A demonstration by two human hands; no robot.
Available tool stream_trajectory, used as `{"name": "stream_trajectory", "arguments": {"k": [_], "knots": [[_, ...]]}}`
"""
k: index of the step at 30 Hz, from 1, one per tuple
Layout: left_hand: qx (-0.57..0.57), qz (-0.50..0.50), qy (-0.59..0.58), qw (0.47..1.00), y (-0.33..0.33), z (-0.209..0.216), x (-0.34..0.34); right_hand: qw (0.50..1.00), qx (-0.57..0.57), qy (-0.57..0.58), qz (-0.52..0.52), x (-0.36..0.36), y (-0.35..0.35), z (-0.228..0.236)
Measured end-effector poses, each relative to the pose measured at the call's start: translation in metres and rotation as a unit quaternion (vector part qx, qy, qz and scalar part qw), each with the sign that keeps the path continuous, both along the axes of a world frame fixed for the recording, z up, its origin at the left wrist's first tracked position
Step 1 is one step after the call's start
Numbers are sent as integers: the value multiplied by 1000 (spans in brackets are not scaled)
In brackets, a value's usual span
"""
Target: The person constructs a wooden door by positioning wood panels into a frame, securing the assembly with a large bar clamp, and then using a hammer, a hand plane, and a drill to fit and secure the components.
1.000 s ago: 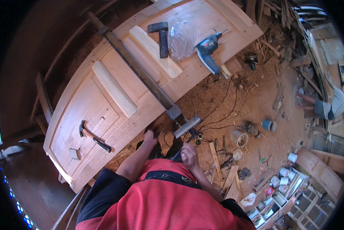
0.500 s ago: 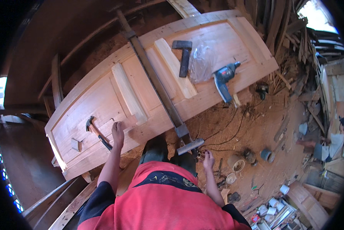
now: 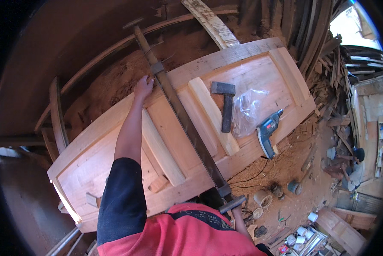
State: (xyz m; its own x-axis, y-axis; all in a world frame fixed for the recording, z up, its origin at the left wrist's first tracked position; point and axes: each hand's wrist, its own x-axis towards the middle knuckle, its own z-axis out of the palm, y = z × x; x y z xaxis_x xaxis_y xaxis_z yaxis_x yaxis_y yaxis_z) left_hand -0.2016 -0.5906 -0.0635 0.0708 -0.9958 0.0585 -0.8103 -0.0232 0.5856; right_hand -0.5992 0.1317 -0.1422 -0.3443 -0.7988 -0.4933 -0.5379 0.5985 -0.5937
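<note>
A long metal bar clamp [image 3: 185, 121] lies across a pale wooden door panel [image 3: 110, 149], its far jaw [image 3: 157, 68] at the panel's far edge. My left hand [image 3: 144, 87] reaches over the panel to that edge, just left of the jaw, with its fingers apart and nothing in them. My right hand [image 3: 238, 211] is at the clamp's near end, beside the crosswise end piece [image 3: 233, 204], which hides its fingers. Two loose wooden strips [image 3: 212, 115] rest on the panel on either side of the clamp. My left arm and sleeve cover the place of the claw hammer.
On the panel's right part lie a black-headed mallet [image 3: 227, 112], a clear plastic bag [image 3: 250, 109] and a blue power drill [image 3: 268, 133]. A small wood block [image 3: 93, 199] sits at the left. Buckets [image 3: 263, 198] stand on the sawdust-covered floor; another person [image 3: 351, 168] crouches at the far right.
My left hand has gone from the panel's near side to its far edge by the clamp jaw. My right hand is now partly covered by the clamp's end. The view has shifted.
</note>
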Motion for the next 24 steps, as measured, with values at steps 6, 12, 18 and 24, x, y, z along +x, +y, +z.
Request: {"name": "stream_trajectory", "arguments": {"k": [6, 12, 18, 24], "knots": [[188, -54, 127, 972, -42, -35, 51, 992, 83, -47, -85, 17, -40, 44], [188, -102, 110, 971, -41, -15, 62, 990, 122, -21, -74, 20, -44, 44], [108, -4, 102, 989, -19, 0, 144, 990, 139, -8, -30, 19, -44, 26], [36, 208, 514, 831, 73, 45, 109, 988, 122, -5, -100, 5, 10, -16]]}}
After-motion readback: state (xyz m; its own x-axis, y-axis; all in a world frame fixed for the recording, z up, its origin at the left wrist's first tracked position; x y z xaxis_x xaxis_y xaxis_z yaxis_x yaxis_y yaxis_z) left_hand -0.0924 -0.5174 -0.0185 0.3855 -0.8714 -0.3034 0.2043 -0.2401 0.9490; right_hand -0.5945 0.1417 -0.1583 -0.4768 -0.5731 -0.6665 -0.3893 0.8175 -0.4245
